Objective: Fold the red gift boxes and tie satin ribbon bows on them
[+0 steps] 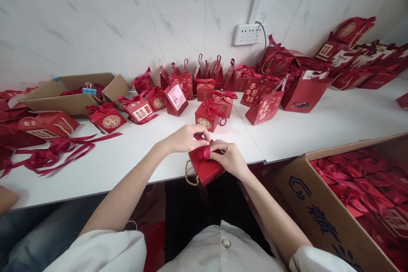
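A red gift box (210,171) with a twisted rope handle (192,176) sits at the table's front edge, partly overhanging it. On its top is a dark red ribbon (204,152), gathered into a bow or loop. My left hand (188,138) pinches the ribbon from the far left side, thumb and forefinger curled together. From the right, my right hand (228,155) pinches the same ribbon near its knot. Just behind stands another red box (204,121) with a ribbon bow and a gold emblem.
Several finished-looking red boxes (178,97) line the white table (159,144). Loose ribbons (57,155) lie at left, before an open cardboard box (57,102). A large carton (312,195) full of red boxes stands at right. Another person's arm (7,199) shows at far left.
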Action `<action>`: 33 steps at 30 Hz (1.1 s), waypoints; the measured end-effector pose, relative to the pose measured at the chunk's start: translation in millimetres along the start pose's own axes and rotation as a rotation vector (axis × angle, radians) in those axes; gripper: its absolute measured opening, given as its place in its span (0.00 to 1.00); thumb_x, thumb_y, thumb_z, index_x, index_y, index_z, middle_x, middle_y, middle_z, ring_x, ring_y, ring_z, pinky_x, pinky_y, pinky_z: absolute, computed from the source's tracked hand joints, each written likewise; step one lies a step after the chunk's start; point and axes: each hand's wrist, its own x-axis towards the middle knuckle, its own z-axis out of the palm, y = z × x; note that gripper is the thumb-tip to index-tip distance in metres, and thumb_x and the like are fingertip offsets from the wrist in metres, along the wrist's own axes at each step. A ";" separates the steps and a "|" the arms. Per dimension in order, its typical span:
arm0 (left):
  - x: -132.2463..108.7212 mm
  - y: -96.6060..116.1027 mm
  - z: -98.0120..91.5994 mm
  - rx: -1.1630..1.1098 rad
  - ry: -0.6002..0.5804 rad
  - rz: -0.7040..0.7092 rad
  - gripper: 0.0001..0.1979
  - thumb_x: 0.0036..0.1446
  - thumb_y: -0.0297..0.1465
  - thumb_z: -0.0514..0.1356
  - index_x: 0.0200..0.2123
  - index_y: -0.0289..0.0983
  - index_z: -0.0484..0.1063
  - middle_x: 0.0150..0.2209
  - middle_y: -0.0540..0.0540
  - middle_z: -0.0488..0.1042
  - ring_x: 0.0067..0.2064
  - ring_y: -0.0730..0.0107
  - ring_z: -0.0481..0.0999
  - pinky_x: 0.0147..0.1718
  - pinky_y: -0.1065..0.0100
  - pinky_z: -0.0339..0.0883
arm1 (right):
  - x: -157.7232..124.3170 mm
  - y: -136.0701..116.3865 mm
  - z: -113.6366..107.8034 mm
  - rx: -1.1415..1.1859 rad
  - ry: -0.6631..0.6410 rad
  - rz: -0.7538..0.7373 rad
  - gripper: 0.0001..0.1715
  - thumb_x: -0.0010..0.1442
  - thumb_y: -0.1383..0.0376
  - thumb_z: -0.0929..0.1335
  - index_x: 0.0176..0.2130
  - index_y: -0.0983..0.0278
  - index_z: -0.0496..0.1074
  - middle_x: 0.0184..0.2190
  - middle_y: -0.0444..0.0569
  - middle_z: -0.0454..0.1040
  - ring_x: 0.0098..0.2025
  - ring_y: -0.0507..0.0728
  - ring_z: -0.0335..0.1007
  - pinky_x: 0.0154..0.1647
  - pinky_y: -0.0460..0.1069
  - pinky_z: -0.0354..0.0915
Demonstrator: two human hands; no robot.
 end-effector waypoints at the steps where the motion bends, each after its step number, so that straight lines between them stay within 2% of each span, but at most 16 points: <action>1: -1.1 -5.2 4.0 -0.035 0.035 -0.011 0.02 0.52 0.30 0.59 0.30 0.38 0.72 0.31 0.51 0.74 0.33 0.71 0.72 0.36 0.69 0.65 | 0.1 0.4 0.7 0.006 0.005 -0.006 0.08 0.52 0.61 0.69 0.25 0.62 0.76 0.29 0.47 0.75 0.36 0.56 0.70 0.43 0.51 0.64; 4: -7.0 -15.8 17.0 -0.112 0.151 -0.039 0.03 0.52 0.31 0.60 0.29 0.37 0.71 0.31 0.51 0.75 0.33 0.71 0.73 0.36 0.70 0.66 | -0.4 1.7 4.0 0.024 0.064 0.002 0.09 0.52 0.59 0.70 0.26 0.62 0.76 0.31 0.48 0.73 0.37 0.56 0.70 0.43 0.52 0.65; 8: -21.7 -18.9 32.7 -0.092 0.284 -0.061 0.03 0.53 0.29 0.58 0.30 0.38 0.72 0.32 0.49 0.74 0.35 0.71 0.73 0.37 0.69 0.66 | -1.3 2.8 9.2 0.017 0.167 0.012 0.07 0.51 0.61 0.71 0.28 0.62 0.76 0.33 0.49 0.72 0.40 0.57 0.70 0.44 0.52 0.65; 14: -42.5 -11.5 46.2 -0.027 0.335 -0.045 0.06 0.53 0.25 0.56 0.33 0.38 0.72 0.34 0.47 0.74 0.39 0.67 0.72 0.41 0.66 0.66 | -1.5 1.5 17.4 -0.066 0.237 -0.006 0.01 0.50 0.67 0.69 0.27 0.62 0.74 0.33 0.48 0.72 0.40 0.57 0.70 0.45 0.53 0.65; 17: -48.5 -7.2 51.3 -0.028 0.349 -0.086 0.06 0.54 0.30 0.58 0.36 0.38 0.72 0.35 0.47 0.74 0.40 0.66 0.71 0.43 0.63 0.65 | -2.4 0.3 21.0 -0.112 0.254 -0.020 0.01 0.51 0.67 0.69 0.28 0.62 0.73 0.32 0.48 0.72 0.39 0.57 0.69 0.44 0.53 0.65; 20: -51.2 -2.8 59.2 0.011 0.432 -0.190 0.08 0.58 0.34 0.55 0.34 0.38 0.72 0.35 0.46 0.74 0.41 0.64 0.72 0.46 0.58 0.62 | -3.5 -0.7 22.9 -0.146 0.267 -0.031 0.01 0.51 0.67 0.68 0.27 0.62 0.72 0.32 0.47 0.72 0.39 0.57 0.69 0.43 0.52 0.64; 23: -50.4 1.2 68.3 0.032 0.524 -0.279 0.10 0.60 0.33 0.52 0.32 0.39 0.72 0.37 0.46 0.75 0.44 0.62 0.71 0.48 0.55 0.60 | -4.0 -1.9 22.4 -0.156 0.258 -0.021 0.02 0.52 0.67 0.68 0.28 0.62 0.71 0.31 0.47 0.73 0.38 0.57 0.69 0.42 0.52 0.64; 26: -48.4 1.6 74.2 -0.073 0.560 -0.296 0.11 0.60 0.33 0.51 0.31 0.39 0.72 0.42 0.45 0.73 0.48 0.62 0.69 0.49 0.57 0.60 | -3.8 -3.4 18.9 -0.152 0.211 0.012 0.03 0.53 0.65 0.67 0.29 0.62 0.71 0.30 0.46 0.73 0.37 0.57 0.69 0.42 0.52 0.64; 33: -47.3 -9.8 74.5 -0.454 0.473 -0.274 0.13 0.58 0.35 0.53 0.27 0.39 0.74 0.51 0.45 0.68 0.57 0.59 0.63 0.56 0.60 0.58 | 1.1 -2.4 10.1 -0.179 0.075 0.020 0.05 0.57 0.65 0.65 0.30 0.61 0.70 0.30 0.45 0.74 0.36 0.56 0.70 0.42 0.52 0.64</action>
